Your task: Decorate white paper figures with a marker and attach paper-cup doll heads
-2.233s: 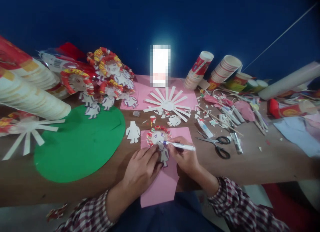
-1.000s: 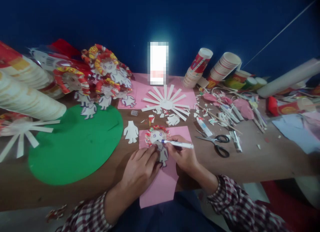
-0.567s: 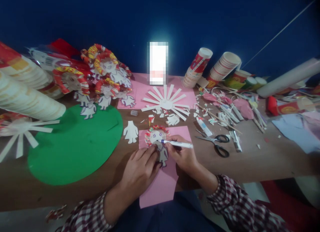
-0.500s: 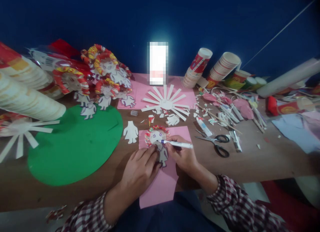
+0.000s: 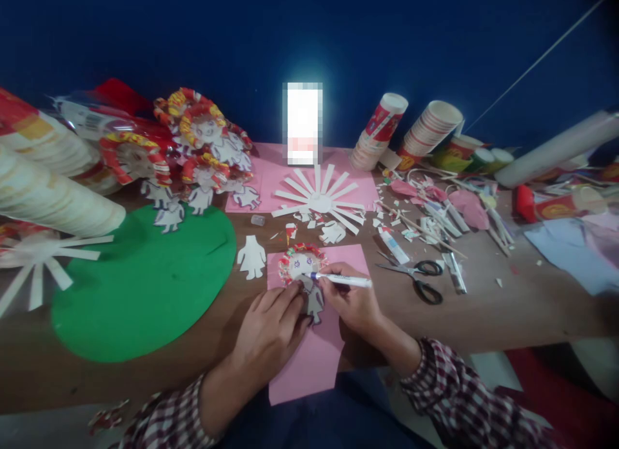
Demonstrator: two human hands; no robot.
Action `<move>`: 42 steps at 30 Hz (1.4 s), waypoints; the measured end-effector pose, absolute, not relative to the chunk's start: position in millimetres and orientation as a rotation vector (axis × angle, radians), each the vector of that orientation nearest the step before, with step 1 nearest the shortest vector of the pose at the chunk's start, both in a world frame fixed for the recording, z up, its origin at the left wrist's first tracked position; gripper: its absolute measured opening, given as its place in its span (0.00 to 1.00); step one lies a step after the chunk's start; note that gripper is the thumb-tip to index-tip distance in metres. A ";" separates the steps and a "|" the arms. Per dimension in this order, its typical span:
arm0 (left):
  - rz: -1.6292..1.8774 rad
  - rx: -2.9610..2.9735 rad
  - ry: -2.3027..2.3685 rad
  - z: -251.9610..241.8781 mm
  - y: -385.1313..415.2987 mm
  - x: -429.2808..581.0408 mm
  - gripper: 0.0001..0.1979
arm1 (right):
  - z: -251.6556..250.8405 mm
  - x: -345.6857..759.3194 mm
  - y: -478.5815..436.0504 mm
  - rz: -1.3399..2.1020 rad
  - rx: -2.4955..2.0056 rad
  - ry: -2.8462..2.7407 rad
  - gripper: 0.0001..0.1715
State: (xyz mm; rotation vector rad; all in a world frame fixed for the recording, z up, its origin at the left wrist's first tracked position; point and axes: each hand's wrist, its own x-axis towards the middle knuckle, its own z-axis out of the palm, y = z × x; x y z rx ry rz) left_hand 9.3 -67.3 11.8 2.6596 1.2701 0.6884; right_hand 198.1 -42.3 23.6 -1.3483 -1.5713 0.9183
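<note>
Far left there's a stack of paper cups (image 5: 58, 191) tipped on its side, then an oval green sheet (image 5: 145, 288), with a bunch of ring-haired paper dolls (image 5: 202, 194) piled at its far edge. Those look pretty much done to me, purple outlines and all. Next along is a plain white body cutout (image 5: 252, 257), no ink on it that I can see.

Left hand (image 5: 271, 326) is half open, fingers bent and together, pressing down on one side of the paper doll (image 5: 314, 300), which lies on a pink sheet (image 5: 304, 371) right in front of the person. The doll's eyes are drawn, the hair ring's on and the body's outlined, so I'd call it mostly there; can't make out a mouth, so that bit may be what's left. Its head points away from the person, feet toward them, long axis running nearly straight out with the feet a touch to the right.

Right hand (image 5: 355, 300) is closed in a writing grip on a white marker (image 5: 345, 280), lying nearly crosswise, tip pointing left just below the eyes. Past that: glue tube (image 5: 393, 247), then black-handled scissors (image 5: 422, 282).
</note>
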 end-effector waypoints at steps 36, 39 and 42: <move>0.683 2.657 1.278 11.8 -67.4 9.3 0.11 | 16.7 201.1 -47.3 0.852 -1.436 -1.540 0.06; 0.683 2.659 1.274 11.4 -67.2 9.1 0.11 | 16.1 201.6 -47.3 0.821 -1.444 -1.547 0.06; 0.680 2.660 1.275 10.9 -67.4 8.7 0.11 | 16.2 201.7 -46.4 0.784 -1.445 -1.567 0.05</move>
